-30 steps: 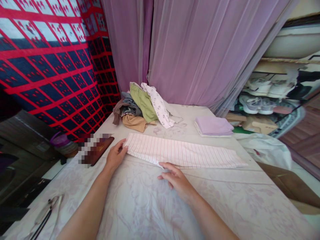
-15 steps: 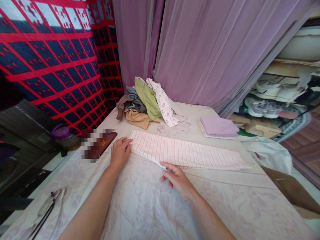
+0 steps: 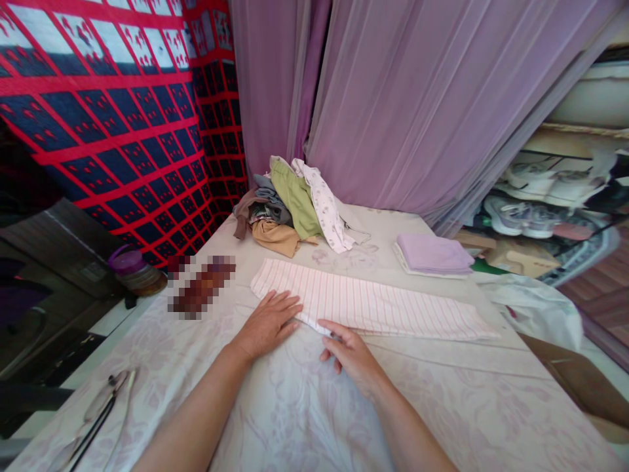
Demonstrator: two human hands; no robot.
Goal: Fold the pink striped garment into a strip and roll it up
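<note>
A pink-and-white striped garment [image 3: 383,303], folded into a long strip, lies across the cloth-covered surface in front of me. What kind of garment it is does not show. My left hand [image 3: 270,321] rests flat on its near edge toward the left end, fingers stretched out. Just to the right, my right hand [image 3: 351,354] touches the same edge with the extended index finger. Its other fingers curve loosely below, apart from one another, and nothing shows in them.
Behind the garment sits a heap of clothes [image 3: 289,203]. A folded lilac cloth [image 3: 435,252] lies at the right. Glasses [image 3: 105,400] are at the lower left, near a purple-lidded jar [image 3: 135,269]. Shoes [image 3: 521,216] stand on a rack beyond the right edge; purple curtains [image 3: 393,98] hang behind.
My left hand has moved right and nearer, from the garment's left end onto its near edge, and now lies flatter. My right hand stays at nearly the same spot.
</note>
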